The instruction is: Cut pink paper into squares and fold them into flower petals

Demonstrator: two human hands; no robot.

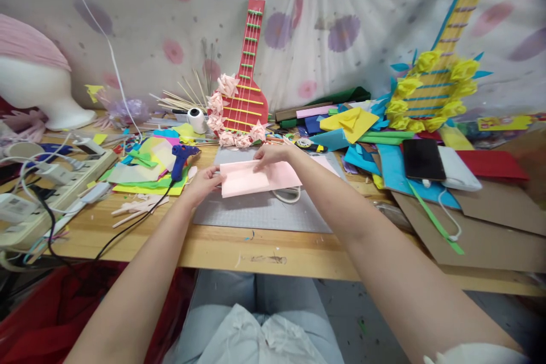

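A folded sheet of light pink paper [243,181] lies over the grey cutting mat [264,219] in front of me. My left hand [205,183] pinches its left edge between thumb and fingers. My right hand [273,154] comes over its upper edge, fingers bent down and gripping the folded layer. Under the paper's lower right edge a pale looped handle [290,195] sticks out, its other end hidden. Behind my hands leans a red paper guitar [245,108] trimmed with pink paper flowers [227,85].
At left lie a blue glue gun [182,160], paper scraps and a power strip [63,196] with cords. A black phone [424,159], cardboard [430,230] and coloured papers lie at right. A yellow paper guitar [439,82] stands behind them. A foam head [36,85] is far left.
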